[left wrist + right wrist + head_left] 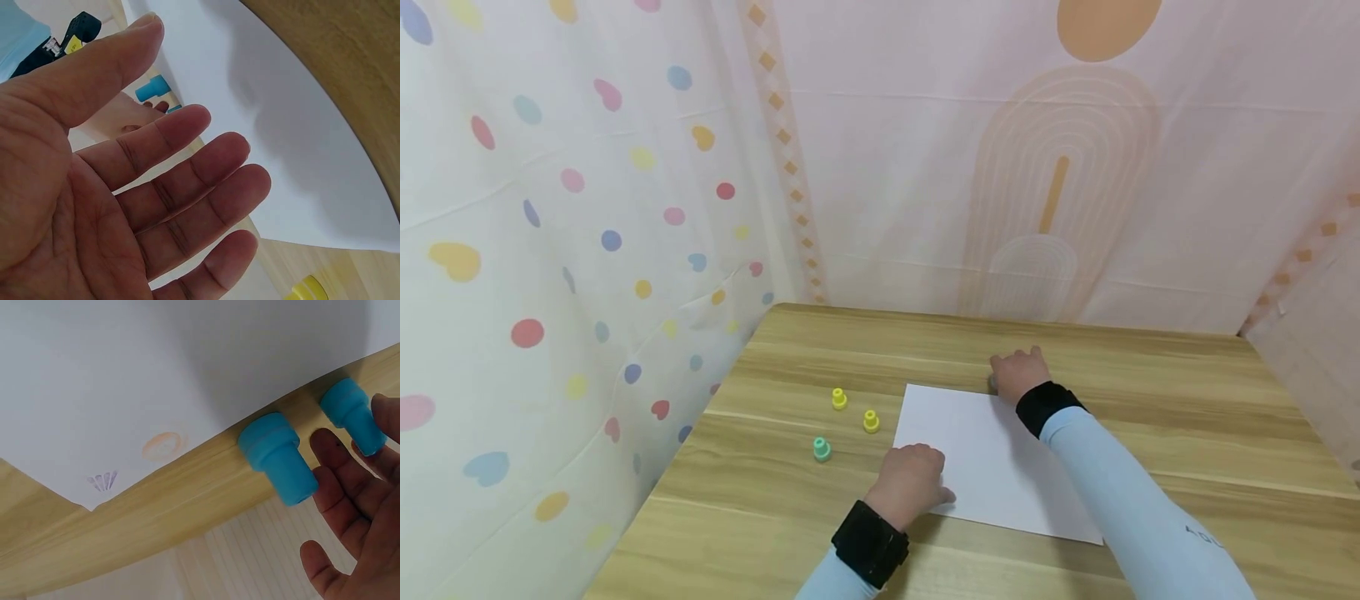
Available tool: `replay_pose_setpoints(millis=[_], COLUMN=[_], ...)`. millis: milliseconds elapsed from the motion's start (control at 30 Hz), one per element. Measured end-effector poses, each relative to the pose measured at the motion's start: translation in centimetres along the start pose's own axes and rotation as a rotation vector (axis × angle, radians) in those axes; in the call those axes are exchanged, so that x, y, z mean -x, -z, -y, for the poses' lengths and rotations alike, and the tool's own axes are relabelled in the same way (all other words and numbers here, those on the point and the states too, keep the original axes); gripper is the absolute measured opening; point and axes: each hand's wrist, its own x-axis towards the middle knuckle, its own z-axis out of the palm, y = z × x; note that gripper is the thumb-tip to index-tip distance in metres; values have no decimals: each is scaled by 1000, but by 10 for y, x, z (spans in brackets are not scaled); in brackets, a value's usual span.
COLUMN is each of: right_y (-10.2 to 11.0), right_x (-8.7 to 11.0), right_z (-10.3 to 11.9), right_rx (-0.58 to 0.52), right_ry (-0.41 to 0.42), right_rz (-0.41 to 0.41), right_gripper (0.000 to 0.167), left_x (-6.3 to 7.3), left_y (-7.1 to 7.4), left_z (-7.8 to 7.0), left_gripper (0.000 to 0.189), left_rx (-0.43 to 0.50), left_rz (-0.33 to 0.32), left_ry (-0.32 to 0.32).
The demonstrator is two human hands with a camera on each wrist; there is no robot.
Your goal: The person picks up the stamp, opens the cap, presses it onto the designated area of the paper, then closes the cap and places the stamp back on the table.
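Observation:
My left hand [910, 483] is over the near left edge of a white sheet of paper [992, 467], fingers spread and relaxed with nothing in them. At the paper's far edge, my right hand [1019, 372] has its thumb and a finger at either side of a small blue stamp [350, 403], pinching it. A second blue stamp [278, 459] stands beside it, close to the fingertips of that hand. On one corner of the paper, the right wrist view shows a purple shell-like print [103, 480] and a faint orange oval print [164, 445].
Left of the paper stand two yellow stamps, one farther back [839, 399] and one nearer [871, 422], and a green stamp [822, 449]. All are on a wood-grain table [752, 500]. Patterned curtains [880, 192] hang behind the table and along its left side.

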Motion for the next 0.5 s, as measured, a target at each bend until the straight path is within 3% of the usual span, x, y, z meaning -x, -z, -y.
replay_pose_setpoints(millis=[233, 500], right_y=[10, 33], right_x=[-7, -16], right_z=[6, 32], right_rx=[-5, -53], right_ry=[8, 44], right_rz=[-36, 4], right_gripper=[30, 26], left_x=[0, -1], left_y=[-1, 1], left_z=[2, 3], left_gripper=[33, 32], left_rx=[-6, -3], left_rz=[-47, -30], left_ry=[-36, -28])
